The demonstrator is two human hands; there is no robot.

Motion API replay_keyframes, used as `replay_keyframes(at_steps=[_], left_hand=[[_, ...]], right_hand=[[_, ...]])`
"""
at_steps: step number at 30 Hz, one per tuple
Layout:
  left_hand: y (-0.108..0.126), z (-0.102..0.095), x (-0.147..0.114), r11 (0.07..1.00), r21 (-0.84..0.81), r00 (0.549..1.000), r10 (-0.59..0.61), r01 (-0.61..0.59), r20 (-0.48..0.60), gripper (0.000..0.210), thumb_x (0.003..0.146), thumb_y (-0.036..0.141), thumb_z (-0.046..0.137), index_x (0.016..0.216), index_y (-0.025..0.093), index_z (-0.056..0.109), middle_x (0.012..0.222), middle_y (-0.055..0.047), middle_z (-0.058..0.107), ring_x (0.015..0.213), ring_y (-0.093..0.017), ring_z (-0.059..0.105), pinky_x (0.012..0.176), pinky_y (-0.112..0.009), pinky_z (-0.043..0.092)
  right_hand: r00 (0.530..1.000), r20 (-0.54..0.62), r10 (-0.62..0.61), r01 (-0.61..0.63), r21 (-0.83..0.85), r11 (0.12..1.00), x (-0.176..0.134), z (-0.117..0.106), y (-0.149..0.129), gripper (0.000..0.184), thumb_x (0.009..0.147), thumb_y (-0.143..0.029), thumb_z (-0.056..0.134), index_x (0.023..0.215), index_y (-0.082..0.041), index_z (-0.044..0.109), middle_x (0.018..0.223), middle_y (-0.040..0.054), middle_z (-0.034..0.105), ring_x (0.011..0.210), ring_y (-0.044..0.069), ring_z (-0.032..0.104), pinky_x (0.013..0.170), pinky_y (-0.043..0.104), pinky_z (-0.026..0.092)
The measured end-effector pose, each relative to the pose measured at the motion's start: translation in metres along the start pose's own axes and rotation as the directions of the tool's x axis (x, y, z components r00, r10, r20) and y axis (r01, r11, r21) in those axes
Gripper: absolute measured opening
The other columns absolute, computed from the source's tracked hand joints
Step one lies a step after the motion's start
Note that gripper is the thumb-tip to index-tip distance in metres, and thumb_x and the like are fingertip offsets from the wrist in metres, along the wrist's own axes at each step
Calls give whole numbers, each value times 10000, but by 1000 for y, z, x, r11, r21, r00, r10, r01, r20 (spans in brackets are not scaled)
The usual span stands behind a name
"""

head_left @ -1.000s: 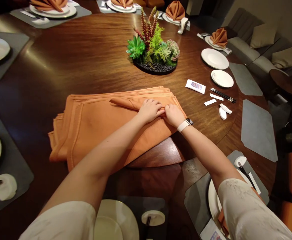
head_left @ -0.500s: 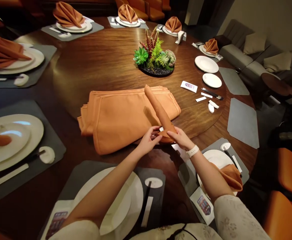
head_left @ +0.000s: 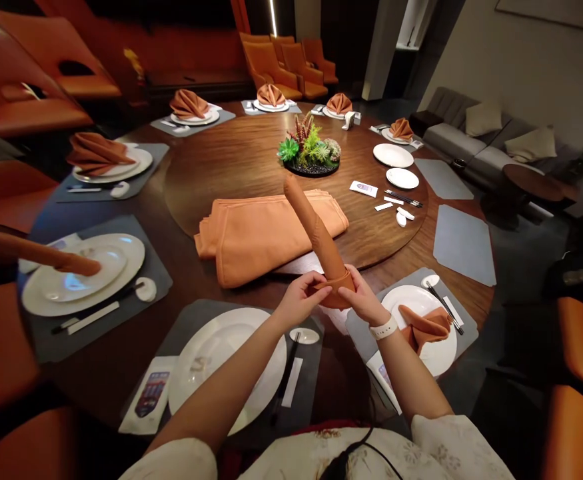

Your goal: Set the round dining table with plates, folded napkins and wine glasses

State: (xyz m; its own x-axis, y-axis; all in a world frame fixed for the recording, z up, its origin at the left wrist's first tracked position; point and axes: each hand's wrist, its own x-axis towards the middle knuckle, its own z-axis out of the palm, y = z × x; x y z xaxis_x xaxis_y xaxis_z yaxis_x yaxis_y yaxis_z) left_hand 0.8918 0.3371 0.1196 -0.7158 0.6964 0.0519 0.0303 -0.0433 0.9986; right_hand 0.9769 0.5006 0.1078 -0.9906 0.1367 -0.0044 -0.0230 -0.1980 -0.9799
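Head view: at four o'clock from the folded napkin stack (head_left: 256, 243), a rolled orange napkin (head_left: 316, 230) is being held by left hand (head_left: 301, 300) and right hand (head_left: 364, 299), rolling seemingly done, base cuff (head_left: 335, 298) apparently unfinished.

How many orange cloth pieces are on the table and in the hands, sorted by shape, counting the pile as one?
Fan-shaped napkins: 5
Rolled napkins, one held by the left hand and right hand: 2
Napkin folded another way: 1
Cloth pile: 1
Total: 9
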Motion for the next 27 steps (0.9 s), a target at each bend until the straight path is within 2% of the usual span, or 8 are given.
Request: replay_keyframes(at_steps=[5, 10, 12, 14, 16, 19, 21, 27], left_hand=[[17, 11, -16, 983, 60, 984, 175, -172, -39, 384, 721, 470, 826, 909, 193, 637, 1085, -75, 618, 1035, -226, 595, 939, -356, 476], [32, 29, -21, 970, -215, 993, 118, -113, 9, 727, 718, 425, 844, 1304, 285, 437, 1325, -100, 564, 1117, -238, 616, 934, -363, 530], [40, 37, -20, 963, -241, 993, 114, -121, -44, 844, 740, 417, 824, 1406, 323, 313, 1338, -99, 555, 1150, -244, 614, 936, -363, 542], [50, 45, -18, 969, -170, 977, 157, -181, -143, 856, 763, 409, 800, 1439, 322, 283, 1346, -100, 540, 1176, -248, 605, 959, -362, 539], [63, 52, -17, 962, -50, 942, 251, -269, -224, 793, 781, 406, 783, 1427, 296, 339, 1398, -110, 497, 1224, -259, 579, 1001, -362, 522], [85, 60, -18, 922, 91, 880, 387, -377, -274, 787, 769, 430, 799, 1424, 273, 390, 1475, -117, 436, 1287, -282, 538, 1059, -366, 486], [100, 62, -22, 890, 93, 832, 451, -447, -322, 901, 725, 460, 838, 1465, 290, 353, 1481, -112, 440, 1289, -282, 542, 1074, -367, 474], [125, 39, -37, 820, -217, 755, 339, -529, -561, 939, 702, 560, 833, 1481, 389, 339, 1259, -28, 638, 1051, -245, 684, 930, -373, 558]], right_hand=[[993, 28, -118, 120, -74, 990, -28, 5, -25, 1000, 598, -459, 920, 1403, -296, 350, 1347, 81, 532, 1173, 243, 577, 972, 367, 519], [993, 118, -15, 34, -164, 986, -46, 3, -52, 846, 751, -441, 796, 1436, -316, 316, 1244, 69, 581, 837, 185, 635, 640, 298, 554], [990, 123, -68, 104, -314, 944, -48, 4, -65, 711, 800, -443, 737, 1405, -281, 401, 1204, 77, 591, 856, 203, 629, 660, 322, 558], [965, 98, -244, 257, -560, 788, -47, 7, -80, 607, 818, -396, 714, 1358, -229, 492, 1215, 107, 574, 1018, 250, 607, 828, 393, 560], [895, 136, -425, 364, -774, 518, -46, 13, -95, 545, 828, -311, 688, 1338, -195, 537, 1230, 137, 563, 1136, 281, 558, 962, 444, 510], [809, 277, -519, 413, -896, 165, -45, 23, -116, 373, 871, -223, 605, 1243, -198, 615, 1146, 133, 617, 1067, 273, 570, 957, 435, 487], [762, 321, -563, 421, -906, 53, -44, 26, -130, 193, 903, -213, 557, 1061, -208, 669, 1000, 105, 643, 965, 255, 580, 903, 415, 485], [567, 81, -820, 494, -830, 259, -33, 8, -199, 172, 969, -208, 447, 1031, -207, 607, 946, 37, 612, 924, 187, 590, 843, 363, 511]])
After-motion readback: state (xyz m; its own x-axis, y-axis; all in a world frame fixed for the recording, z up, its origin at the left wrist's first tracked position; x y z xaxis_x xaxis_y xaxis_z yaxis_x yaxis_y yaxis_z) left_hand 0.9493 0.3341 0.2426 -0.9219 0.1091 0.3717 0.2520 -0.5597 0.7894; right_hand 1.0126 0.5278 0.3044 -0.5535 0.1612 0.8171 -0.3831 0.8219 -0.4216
